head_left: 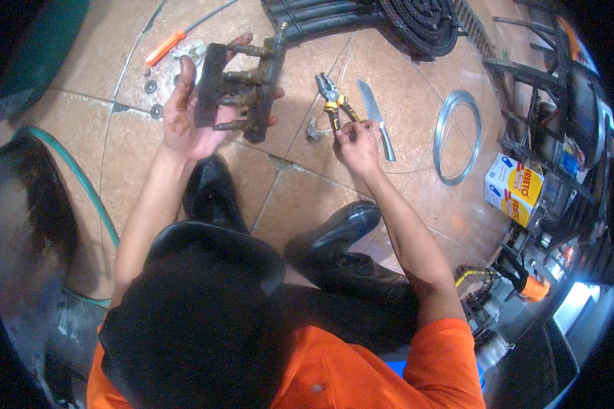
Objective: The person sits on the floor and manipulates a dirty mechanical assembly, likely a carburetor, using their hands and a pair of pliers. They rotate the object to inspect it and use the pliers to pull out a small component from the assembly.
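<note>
My left hand (187,129) holds a grimy dark metal fitting (262,92), made of plates or bars joined by several short brass-like stems, with its fingers behind it. My right hand (356,143) pinches a handle of yellow-and-black pliers (331,99); whether they are lifted off the floor I cannot tell. A knife (372,102) lies just right of the pliers, and a small crumpled scrap (314,133) lies to their left. Beyond my left hand are an orange-handled screwdriver (164,48), small dark washers (150,87) and a pale crumpled piece (187,53) on the tiled floor (273,198).
Black pipes and a round cast-iron burner (419,24) lie at the top. A wire coil (455,136), a cardboard box (512,187) and black metal racks (539,82) are at right. A green hose (82,174) runs along the left. My booted legs (341,232) extend below.
</note>
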`<state>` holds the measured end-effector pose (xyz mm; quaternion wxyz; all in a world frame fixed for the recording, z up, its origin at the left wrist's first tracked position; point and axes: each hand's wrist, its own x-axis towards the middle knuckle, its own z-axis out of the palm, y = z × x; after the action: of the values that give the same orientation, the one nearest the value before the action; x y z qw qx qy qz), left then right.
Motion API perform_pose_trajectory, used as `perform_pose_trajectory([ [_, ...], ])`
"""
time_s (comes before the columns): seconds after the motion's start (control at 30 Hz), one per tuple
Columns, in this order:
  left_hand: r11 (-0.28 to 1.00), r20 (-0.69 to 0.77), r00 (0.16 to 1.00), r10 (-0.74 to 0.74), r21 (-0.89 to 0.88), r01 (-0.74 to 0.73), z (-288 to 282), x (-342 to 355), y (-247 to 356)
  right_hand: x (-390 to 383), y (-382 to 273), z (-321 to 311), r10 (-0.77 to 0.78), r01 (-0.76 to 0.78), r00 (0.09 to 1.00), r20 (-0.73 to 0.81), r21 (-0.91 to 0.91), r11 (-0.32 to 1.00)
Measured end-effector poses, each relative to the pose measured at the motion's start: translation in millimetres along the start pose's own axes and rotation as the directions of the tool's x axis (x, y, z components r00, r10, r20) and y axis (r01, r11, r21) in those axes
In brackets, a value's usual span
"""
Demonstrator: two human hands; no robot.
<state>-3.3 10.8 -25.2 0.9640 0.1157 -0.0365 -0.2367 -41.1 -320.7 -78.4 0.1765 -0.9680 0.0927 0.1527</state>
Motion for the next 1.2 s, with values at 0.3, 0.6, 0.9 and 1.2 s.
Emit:
perform_pose_trajectory([
  [0.3,0.999,-0.053,0.999,0.005,0.038,-0.003,1,-1,2,21,6,-46,0.139,-0.143,0.989,-0.045,-0.12,0.982],
  [0.6,0.992,-0.136,0.988,0.076,0.106,-0.062,6,1,7,-21,-20,-4,-0.399,0.396,0.917,0.017,-0.171,0.902],
  [0.9,0.989,-0.179,0.978,0.106,0.119,-0.085,2,-6,9,-20,-12,-12,-0.324,0.269,0.944,-0.059,-0.428,0.863],
  [1.2,0.996,-0.147,0.988,0.044,0.078,-0.032,0,-2,2,-7,-21,-3,-0.202,0.226,0.974,0.104,-0.379,0.897],
])
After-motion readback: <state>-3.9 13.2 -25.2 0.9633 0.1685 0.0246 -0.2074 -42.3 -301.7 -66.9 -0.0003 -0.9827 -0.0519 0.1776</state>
